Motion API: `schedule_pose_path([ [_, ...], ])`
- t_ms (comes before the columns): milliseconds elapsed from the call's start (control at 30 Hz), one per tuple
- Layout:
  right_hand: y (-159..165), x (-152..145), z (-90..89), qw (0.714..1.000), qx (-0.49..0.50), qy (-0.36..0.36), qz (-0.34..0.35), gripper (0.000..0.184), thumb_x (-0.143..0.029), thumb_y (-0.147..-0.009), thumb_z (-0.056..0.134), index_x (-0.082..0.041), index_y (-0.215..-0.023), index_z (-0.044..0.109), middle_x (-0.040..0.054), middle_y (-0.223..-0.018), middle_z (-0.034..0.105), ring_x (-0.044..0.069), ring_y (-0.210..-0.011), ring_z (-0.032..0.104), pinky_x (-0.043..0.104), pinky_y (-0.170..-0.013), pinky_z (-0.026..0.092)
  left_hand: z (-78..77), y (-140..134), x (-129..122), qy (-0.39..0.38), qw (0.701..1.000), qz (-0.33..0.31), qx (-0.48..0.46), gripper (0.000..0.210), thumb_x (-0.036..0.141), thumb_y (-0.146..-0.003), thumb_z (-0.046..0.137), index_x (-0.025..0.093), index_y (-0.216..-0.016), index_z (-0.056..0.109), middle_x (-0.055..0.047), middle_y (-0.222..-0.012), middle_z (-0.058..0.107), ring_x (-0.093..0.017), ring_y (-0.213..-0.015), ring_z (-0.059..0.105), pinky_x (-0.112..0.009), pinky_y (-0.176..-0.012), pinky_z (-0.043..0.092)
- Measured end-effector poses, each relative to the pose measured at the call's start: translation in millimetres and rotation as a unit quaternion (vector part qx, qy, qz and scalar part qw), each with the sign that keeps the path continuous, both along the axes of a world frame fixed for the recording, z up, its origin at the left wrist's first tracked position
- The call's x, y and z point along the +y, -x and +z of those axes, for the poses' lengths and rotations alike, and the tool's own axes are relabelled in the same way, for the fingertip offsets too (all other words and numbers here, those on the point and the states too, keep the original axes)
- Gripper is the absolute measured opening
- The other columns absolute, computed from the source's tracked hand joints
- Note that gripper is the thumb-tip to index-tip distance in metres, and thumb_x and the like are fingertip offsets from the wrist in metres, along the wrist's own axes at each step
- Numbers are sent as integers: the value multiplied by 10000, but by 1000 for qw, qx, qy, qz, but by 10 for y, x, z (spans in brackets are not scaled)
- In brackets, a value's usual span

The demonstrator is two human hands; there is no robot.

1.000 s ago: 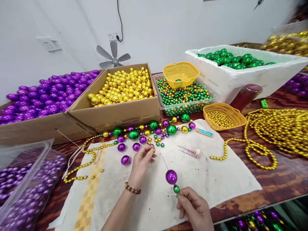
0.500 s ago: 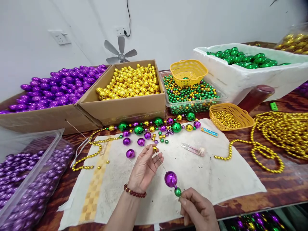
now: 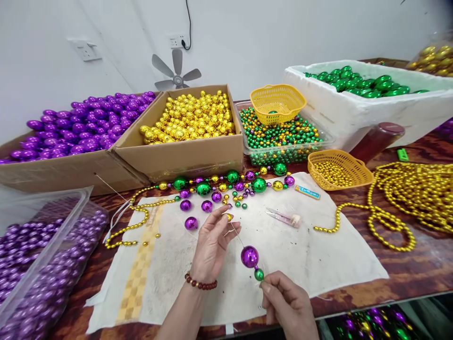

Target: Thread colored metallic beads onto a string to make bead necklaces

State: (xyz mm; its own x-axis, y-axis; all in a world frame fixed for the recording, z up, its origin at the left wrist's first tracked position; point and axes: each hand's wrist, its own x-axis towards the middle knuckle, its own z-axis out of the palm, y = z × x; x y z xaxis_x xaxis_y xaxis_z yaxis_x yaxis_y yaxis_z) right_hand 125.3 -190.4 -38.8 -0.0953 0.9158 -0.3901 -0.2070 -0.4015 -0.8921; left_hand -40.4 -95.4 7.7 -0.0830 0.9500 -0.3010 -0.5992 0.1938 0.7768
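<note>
A: Head view. Hands?
B: Left hand pinches gold bead at fingertips, rear fingers loosely curled. Right hand pinched tight, looks like on thread just under green bead.
A: Layout?
B: Above cloth on bench. Purple ball as clock centre: gold bead at 11, green bead at 5, right hand 4–5. Thread runs ball to left fingertips.
A: Gold bead threaded?
B: Can't tell.
A: Doing it well?
B: My take: right hand firm as anchor, thread straight, bead hole in line with it. Glossy bead may slip; pinch its sides, hole uncovered. Mind snips at 1–2.
</note>
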Motion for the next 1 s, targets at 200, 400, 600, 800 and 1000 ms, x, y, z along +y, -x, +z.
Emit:
schedule_pose_path([
  [200,180,123,31,999,20,-34,-2,298,-427,-870,634,-146,-769,631,-10,-622,587,82,-466,493,199,-488,391,-29,-276,-189,33,997,-66,-7,247,313,-877,633,173,-1079,645,-59,-976,622,-151,-870,642,-241,-710,533],
  [400,-154,290,146,991,-90,-102,-3,257,-415,-886,619,-189,-955,719,37,-847,686,171,-752,614,254,-717,466,4,-445,-245,21,985,-121,119,227,377,-885,580,170,-943,652,5,-693,573,-62,-501,491,-137,-362,279],
  [600,-575,610,268,994,30,-80,-63,154,-341,-795,755,-198,-851,743,-35,-576,507,86,-545,419,175,-490,348,66,-528,-396,-10,930,-293,221,169,273,-818,599,132,-743,654,11,-583,549,-62,-469,471,-168,-451,398],
  [800,-499,516,324,993,106,-20,-43,203,-352,-790,762,-185,-897,721,4,-635,635,88,-522,505,174,-489,405,144,-432,-423,1,925,-287,250,124,180,-768,546,133,-686,627,24,-527,503,-74,-459,459,-184,-457,393],
  [1000,-318,437,468,984,178,-2,-19,202,-400,-851,686,-216,-867,603,45,-800,700,155,-555,641,226,-470,459,223,-221,-499,29,902,-357,242,151,268,-786,602,137,-723,646,23,-558,522,-81,-472,479,-201,-485,407],
])
